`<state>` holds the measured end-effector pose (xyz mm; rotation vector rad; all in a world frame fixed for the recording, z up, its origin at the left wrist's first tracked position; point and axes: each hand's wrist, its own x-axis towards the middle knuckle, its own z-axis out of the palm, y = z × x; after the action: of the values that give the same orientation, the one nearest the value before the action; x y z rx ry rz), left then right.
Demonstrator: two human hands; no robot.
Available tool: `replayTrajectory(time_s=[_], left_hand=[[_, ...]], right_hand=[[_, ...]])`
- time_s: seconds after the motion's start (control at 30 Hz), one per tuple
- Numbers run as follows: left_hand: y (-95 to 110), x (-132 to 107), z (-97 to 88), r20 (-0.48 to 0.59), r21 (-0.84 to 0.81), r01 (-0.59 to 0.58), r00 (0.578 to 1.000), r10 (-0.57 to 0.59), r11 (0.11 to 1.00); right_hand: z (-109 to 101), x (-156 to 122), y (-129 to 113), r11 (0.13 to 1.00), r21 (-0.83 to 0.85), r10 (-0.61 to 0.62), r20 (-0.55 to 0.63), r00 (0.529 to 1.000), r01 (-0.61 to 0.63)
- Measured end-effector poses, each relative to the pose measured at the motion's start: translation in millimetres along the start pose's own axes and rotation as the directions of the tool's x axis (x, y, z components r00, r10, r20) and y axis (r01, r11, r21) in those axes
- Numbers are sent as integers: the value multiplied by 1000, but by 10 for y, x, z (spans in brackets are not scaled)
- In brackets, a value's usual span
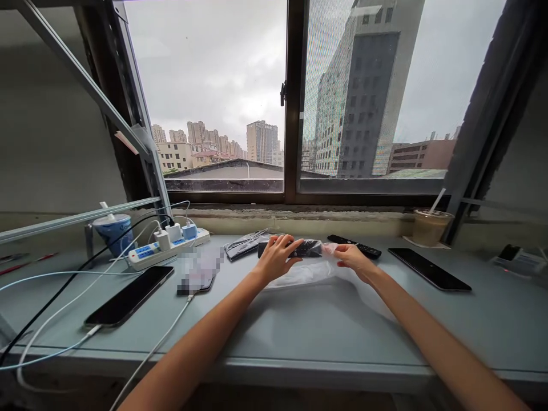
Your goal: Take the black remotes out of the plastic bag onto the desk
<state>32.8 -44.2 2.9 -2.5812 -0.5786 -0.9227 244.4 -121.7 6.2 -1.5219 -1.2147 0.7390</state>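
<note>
A black remote control (pixel 309 249) lies crosswise above the desk, its right end inside thin clear plastic. My left hand (pixel 276 258) grips it from above near its left end, thumb along the near side. The fingers of my right hand (pixel 354 261) pinch the gathered plastic wrap (pixel 329 249) at the remote's right end. Beneath both hands spreads a crumpled clear plastic bag (pixel 299 275). Just behind my right hand sits a second black remote control (pixel 366 249), partly covered by the fingers.
Dark items in clear wrapping (pixel 244 246) lie left of my hands. Further left are phones (pixel 131 297) on charging cables and a white power strip (pixel 145 257) beside a blue cup (pixel 115 233). To the right are a dark tablet-like device (pixel 429 268) and a drink cup (pixel 429 227) with a straw.
</note>
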Motion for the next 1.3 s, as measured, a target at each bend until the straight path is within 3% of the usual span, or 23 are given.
replayTrajectory(time_s=[0.17,0.53,0.73,1.03,1.3], left_hand=[[1,-17,8,24,13,-37,999,37,999],[-18,-41,29,-33,-19,-53,998,53,998],[-35,14,67,32,69,-72,997,70,995],[-84,89,-20,158,250,-118,984,80,961],[-175,60,-25,146,283,-91,988,51,955]], right_hand=[[12,-41,-38,998,-68,11,40,999,-8],[45,-44,-83,999,-28,-23,84,996,25],[59,-31,-91,991,49,-124,13,992,123],[72,72,-25,981,14,-192,-37,981,193],[-9,123,34,977,90,-180,-127,976,192]])
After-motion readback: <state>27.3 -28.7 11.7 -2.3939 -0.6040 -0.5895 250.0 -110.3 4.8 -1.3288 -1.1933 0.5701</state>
